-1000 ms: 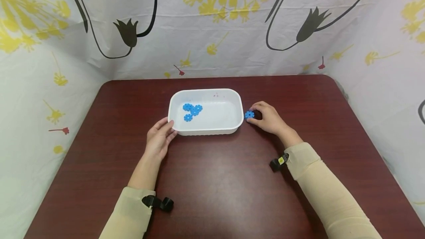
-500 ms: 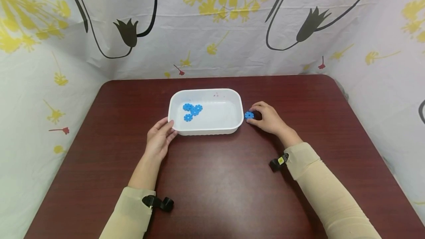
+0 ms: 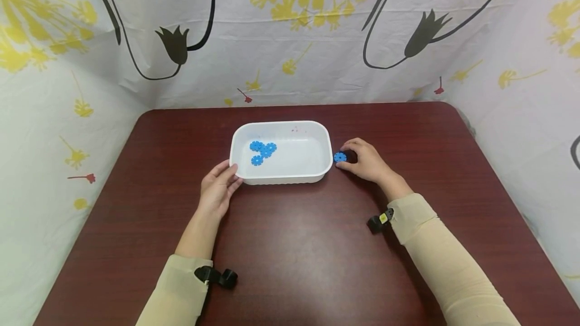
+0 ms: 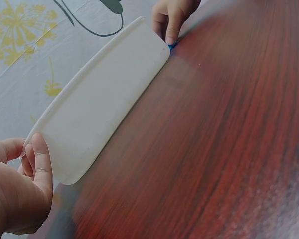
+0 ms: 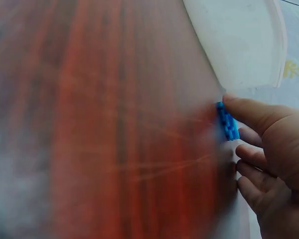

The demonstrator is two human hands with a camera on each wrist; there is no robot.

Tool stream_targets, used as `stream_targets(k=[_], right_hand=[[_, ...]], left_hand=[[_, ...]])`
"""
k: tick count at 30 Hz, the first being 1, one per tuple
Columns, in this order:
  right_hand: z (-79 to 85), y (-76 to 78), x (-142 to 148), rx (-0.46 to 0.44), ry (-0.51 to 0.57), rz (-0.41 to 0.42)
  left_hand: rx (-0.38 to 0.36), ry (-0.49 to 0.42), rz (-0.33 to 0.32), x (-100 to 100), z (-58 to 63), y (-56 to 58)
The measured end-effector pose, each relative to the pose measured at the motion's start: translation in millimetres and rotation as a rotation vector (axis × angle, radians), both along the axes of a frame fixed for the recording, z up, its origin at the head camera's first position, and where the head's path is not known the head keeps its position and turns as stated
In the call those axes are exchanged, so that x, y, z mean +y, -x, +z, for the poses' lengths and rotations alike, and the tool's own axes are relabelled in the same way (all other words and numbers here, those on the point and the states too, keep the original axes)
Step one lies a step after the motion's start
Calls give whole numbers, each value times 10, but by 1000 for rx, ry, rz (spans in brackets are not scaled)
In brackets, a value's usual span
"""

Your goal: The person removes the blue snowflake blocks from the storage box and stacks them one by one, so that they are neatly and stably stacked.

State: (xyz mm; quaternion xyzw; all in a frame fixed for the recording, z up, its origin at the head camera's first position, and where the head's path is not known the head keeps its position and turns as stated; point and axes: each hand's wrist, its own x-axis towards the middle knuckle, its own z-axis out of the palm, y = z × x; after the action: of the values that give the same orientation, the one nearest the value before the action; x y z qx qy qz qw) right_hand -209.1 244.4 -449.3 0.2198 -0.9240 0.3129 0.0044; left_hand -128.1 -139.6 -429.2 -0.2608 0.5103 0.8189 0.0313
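A white rectangular plastic tray sits toward the back of the table. My left hand grips its near left corner, thumb over the rim and other fingers along the outside wall. Several blue notched discs, shaped like toy snowflake pieces, lie in the tray's left half, some overlapping. Just outside the right end of the tray, my right hand holds a small stack of similar blue discs between thumb and fingers. In the right wrist view, the stack shows several layers edge-on, low at the table surface.
The dark red-brown table has rounded far corners. Behind it and at both sides hangs a white cloth with yellow and grey flower prints. A black wrist camera is strapped to each sleeve.
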Motion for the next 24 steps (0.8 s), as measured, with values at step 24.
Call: stream_targets(k=[24], right_hand=[[506, 94, -504, 183, 317, -78]], left_hand=[[16, -12, 11, -5, 9, -7]])
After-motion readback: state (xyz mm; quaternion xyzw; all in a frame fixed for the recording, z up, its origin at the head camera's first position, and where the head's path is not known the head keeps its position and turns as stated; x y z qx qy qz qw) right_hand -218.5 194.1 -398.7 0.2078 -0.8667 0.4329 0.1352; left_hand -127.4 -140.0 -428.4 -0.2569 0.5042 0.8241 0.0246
